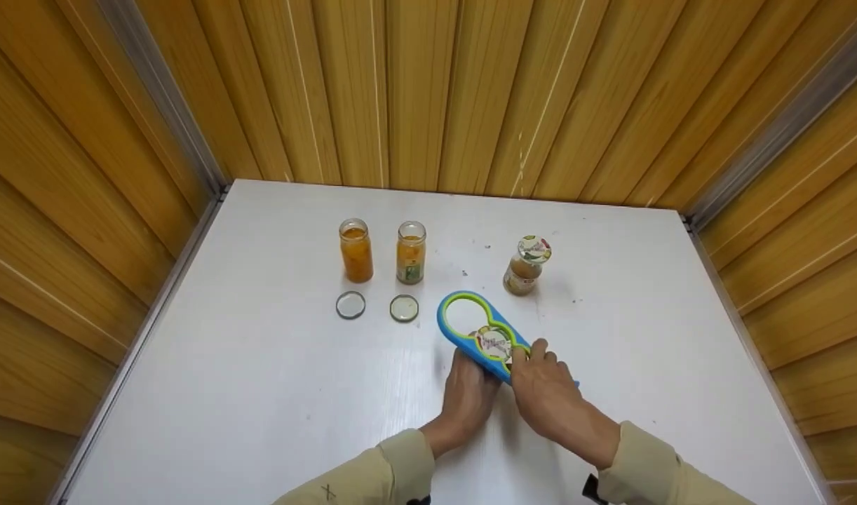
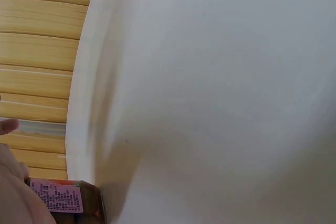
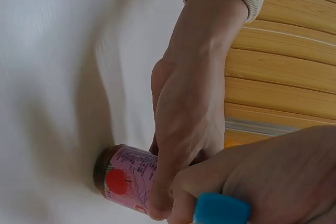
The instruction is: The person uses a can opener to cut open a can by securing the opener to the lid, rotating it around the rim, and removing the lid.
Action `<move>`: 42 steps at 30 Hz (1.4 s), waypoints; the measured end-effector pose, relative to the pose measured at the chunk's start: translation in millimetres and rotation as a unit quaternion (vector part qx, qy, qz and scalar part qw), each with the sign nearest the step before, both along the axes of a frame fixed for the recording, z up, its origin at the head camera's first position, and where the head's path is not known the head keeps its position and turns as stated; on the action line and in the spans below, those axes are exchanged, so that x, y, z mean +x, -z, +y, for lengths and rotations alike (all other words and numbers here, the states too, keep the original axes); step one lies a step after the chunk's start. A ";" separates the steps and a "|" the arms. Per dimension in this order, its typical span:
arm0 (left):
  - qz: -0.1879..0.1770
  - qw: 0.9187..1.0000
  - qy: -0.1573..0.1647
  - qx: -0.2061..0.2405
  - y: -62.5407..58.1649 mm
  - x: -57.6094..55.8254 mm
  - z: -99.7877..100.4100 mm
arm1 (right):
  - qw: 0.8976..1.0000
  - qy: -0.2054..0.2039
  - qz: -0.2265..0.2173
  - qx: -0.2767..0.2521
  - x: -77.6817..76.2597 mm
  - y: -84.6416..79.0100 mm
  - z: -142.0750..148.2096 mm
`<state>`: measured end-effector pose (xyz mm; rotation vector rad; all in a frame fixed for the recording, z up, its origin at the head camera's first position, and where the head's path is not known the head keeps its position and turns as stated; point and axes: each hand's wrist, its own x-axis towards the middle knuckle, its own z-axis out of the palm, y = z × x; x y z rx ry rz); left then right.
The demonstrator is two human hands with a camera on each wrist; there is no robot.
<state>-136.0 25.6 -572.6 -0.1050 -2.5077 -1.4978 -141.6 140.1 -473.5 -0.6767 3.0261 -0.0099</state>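
A blue jar opener [image 1: 470, 298] with a green inner edge lies over a jar, whose patterned lid [image 1: 494, 342] shows through one of its openings. My right hand [image 1: 549, 389] grips the opener near its handle end. Below it, my left hand [image 1: 467, 393] is wrapped around the jar's body. Both wrist views show the lower part of this jar [image 3: 128, 177], dark with a pink label, slanting in the right wrist view. In that view the left hand [image 3: 191, 93] covers its upper part, next to the opener's blue end [image 3: 221, 209] in the right hand.
Two lidless jars of orange contents, one left [image 1: 357, 256] and one right [image 1: 410, 254], stand at the back. Two lids [image 1: 350, 304] lie in front of them. A lidded jar [image 1: 523, 266] stands back right. Wood-patterned walls [image 1: 428, 98] border the white table [image 1: 274, 393].
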 end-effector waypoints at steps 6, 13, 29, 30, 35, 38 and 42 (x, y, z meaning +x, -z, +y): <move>0.011 1.000 0.009 0.005 0.7 -2.9 -0.1 | 0.995 0.000 0.077 -0.064 2.0 8.1 4.7; 0.024 0.999 0.028 0.032 0.3 -8.0 -2.0 | 0.989 0.026 0.079 -0.123 1.6 9.1 8.9; -0.038 0.982 0.150 0.113 0.8 -12.7 -19.7 | 0.991 0.035 0.045 -0.121 4.3 12.7 13.3; -0.044 0.979 0.162 0.115 1.8 -13.2 -21.4 | 0.991 0.031 0.042 -0.120 4.8 12.7 14.7; -0.083 0.964 0.224 0.114 1.6 -16.7 -32.2 | 0.995 0.014 0.018 -0.102 7.7 12.0 23.6; -0.115 0.953 0.258 0.115 -0.1 -17.5 -38.6 | 0.996 0.006 0.003 -0.089 8.8 11.3 30.0; -0.149 0.933 0.303 0.124 -1.4 -18.3 -45.4 | 0.997 -0.009 -0.022 -0.080 9.1 10.8 38.2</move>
